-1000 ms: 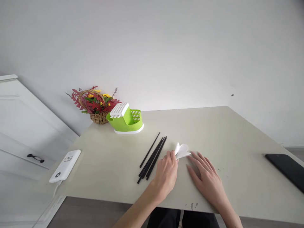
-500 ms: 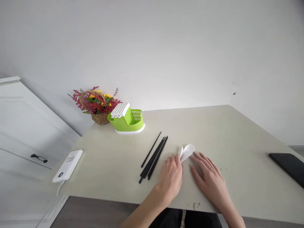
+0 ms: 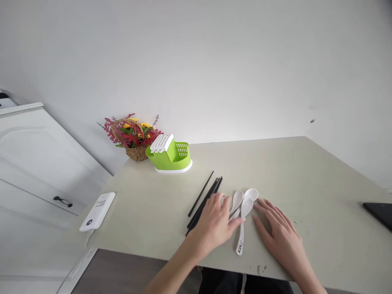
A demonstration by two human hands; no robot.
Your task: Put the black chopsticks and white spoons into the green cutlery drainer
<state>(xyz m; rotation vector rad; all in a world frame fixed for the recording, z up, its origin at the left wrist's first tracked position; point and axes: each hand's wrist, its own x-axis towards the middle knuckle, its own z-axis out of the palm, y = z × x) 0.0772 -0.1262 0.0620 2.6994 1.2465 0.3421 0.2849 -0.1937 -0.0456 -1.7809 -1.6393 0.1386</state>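
Observation:
Three white spoons [image 3: 246, 206] lie on the table with their bowls bunched together; the front one points its patterned handle toward me. Just left of them is my left hand [image 3: 214, 222], fingers and thumb apart, nothing held in it. Its thumb reaches over or against the front spoon's handle; whether it touches, I cannot tell. The hand partly hides the black chopsticks [image 3: 208, 195], several of which lie in a bundle with one a little apart on the left. My right hand [image 3: 277, 228] rests flat on the table, fingers spread, right beside the spoon bowls.
A green and white utensil holder [image 3: 171, 160] stands at the back left, in front of a wicker basket of artificial flowers [image 3: 136, 153]. On the left edge lies a white power bank [image 3: 98, 210] with a cable. A black phone [image 3: 379, 213] lies far right on the table [image 3: 306, 175].
My left hand has opened off the spoons and shifted left over the chopsticks. The spoons now lie fanned out, their handles more exposed. The whole view has shifted slightly; my right hand stays flat.

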